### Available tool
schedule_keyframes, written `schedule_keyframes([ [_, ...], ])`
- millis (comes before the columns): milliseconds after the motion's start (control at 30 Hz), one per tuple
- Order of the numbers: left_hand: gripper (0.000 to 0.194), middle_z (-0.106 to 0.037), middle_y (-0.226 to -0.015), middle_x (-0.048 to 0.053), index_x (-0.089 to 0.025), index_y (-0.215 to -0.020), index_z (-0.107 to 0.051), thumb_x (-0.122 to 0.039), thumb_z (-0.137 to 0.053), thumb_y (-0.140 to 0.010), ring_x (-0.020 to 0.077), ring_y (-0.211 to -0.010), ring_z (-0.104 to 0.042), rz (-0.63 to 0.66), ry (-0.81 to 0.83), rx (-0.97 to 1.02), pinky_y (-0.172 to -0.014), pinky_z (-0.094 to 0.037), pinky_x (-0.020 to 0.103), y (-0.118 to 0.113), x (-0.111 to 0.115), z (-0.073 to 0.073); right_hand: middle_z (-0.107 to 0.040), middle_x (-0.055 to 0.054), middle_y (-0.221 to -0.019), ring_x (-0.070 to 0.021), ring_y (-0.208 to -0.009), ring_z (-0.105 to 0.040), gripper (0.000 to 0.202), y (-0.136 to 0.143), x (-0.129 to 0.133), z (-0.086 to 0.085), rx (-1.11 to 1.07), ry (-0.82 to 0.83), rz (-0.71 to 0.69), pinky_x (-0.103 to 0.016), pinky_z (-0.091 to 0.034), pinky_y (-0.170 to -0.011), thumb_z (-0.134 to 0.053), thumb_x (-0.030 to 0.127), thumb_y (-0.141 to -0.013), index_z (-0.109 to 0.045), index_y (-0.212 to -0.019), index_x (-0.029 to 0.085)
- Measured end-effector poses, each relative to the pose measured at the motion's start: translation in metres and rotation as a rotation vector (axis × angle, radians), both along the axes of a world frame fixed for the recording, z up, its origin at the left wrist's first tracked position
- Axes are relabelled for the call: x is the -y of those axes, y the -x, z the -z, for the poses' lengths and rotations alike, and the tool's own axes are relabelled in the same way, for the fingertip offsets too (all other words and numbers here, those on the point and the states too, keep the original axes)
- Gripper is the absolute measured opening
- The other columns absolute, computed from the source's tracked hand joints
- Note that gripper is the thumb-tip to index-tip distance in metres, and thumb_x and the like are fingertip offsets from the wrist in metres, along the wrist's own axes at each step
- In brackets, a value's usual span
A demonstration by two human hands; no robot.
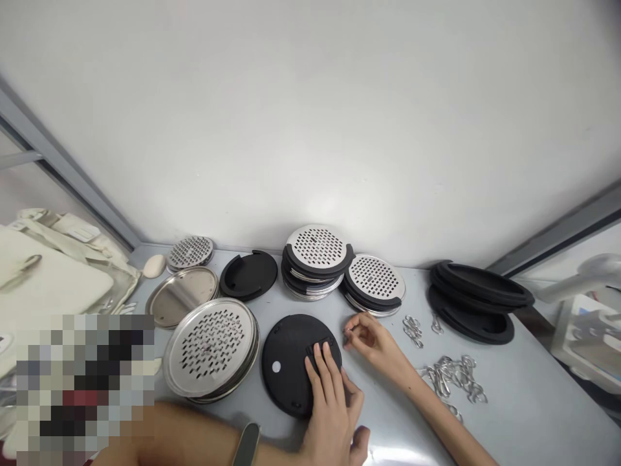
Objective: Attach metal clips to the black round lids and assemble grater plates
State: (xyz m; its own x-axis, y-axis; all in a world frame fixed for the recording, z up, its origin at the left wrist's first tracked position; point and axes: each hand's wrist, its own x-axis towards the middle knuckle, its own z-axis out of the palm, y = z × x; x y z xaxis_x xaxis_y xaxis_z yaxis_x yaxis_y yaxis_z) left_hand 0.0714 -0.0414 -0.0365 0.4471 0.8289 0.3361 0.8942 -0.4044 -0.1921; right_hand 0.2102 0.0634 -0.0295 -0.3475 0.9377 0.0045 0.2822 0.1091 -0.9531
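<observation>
A round black disc (286, 362) with a white dot lies on the grey table at the centre. My left hand (332, 404) rests over its right side, fingers stretched out flat on the surface, thumb off the edge. Just right of the disc, my right hand (366, 340) has thumb and index finger pinched together; a tiny shiny bit shows at the fingertips, too small to name. Metal clips (453, 375) lie scattered to the right of my right forearm, with a smaller group (412, 330) above it.
Perforated metal discs (213, 346) are stacked at left, near plain metal discs (184, 294). Behind stand a black holder (250, 275) and stacks of grater discs in black rims (317, 249), (376, 278). Black rings (475, 291) pile up at right. Pale bags (53, 259) sit far left.
</observation>
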Motion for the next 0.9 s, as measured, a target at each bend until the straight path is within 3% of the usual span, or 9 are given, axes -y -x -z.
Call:
schedule_keyframes([
  [200, 0.068, -0.055, -0.122, 0.030, -0.005, -0.103, -0.062, -0.063, -0.058, -0.067, 0.0530, -0.119, -0.041, 0.030, 0.000, -0.002, -0.096, -0.016, 0.072, 0.002, 0.000, 0.004, -0.051, -0.005, -0.080, -0.0169, -0.073, -0.053, 0.034, 0.003, 0.005, -0.014, 0.237, -0.240, 0.011, -0.031, -0.046, -0.068, -0.043, 0.032, -0.093, -0.045, -0.061, 0.019],
  [500, 0.069, -0.054, -0.123, 0.031, -0.004, -0.103, -0.063, -0.064, -0.055, -0.070, 0.0541, -0.118, -0.041, 0.031, 0.008, -0.036, -0.096, -0.014, 0.072, 0.002, -0.001, 0.004, -0.048, -0.009, -0.093, -0.0246, -0.104, -0.051, 0.028, -0.002, 0.002, -0.007, 0.287, -0.381, 0.023, -0.033, -0.047, -0.076, -0.050, 0.020, -0.087, -0.038, -0.062, 0.021],
  [767, 0.068, -0.054, -0.122, 0.031, -0.004, -0.103, -0.063, -0.063, -0.055, -0.070, 0.0540, -0.118, -0.041, 0.049, -0.007, -0.013, -0.095, -0.015, 0.073, 0.004, -0.001, 0.006, -0.048, -0.005, -0.092, -0.0178, -0.084, -0.053, 0.006, -0.003, 0.002, -0.009, 0.225, -0.347, 0.006, -0.032, -0.049, -0.073, -0.048, 0.021, -0.091, -0.047, -0.085, 0.022],
  [900, 0.066, -0.054, -0.123, 0.030, -0.005, -0.105, -0.062, -0.061, -0.056, -0.070, 0.0528, -0.119, -0.041, 0.043, 0.009, 0.006, -0.095, -0.016, 0.073, 0.003, -0.001, 0.007, -0.049, -0.006, -0.094, -0.0175, -0.083, -0.053, 0.005, -0.003, 0.001, -0.008, 0.229, -0.352, -0.026, -0.033, -0.049, -0.075, -0.046, 0.022, -0.093, -0.049, -0.089, 0.022],
])
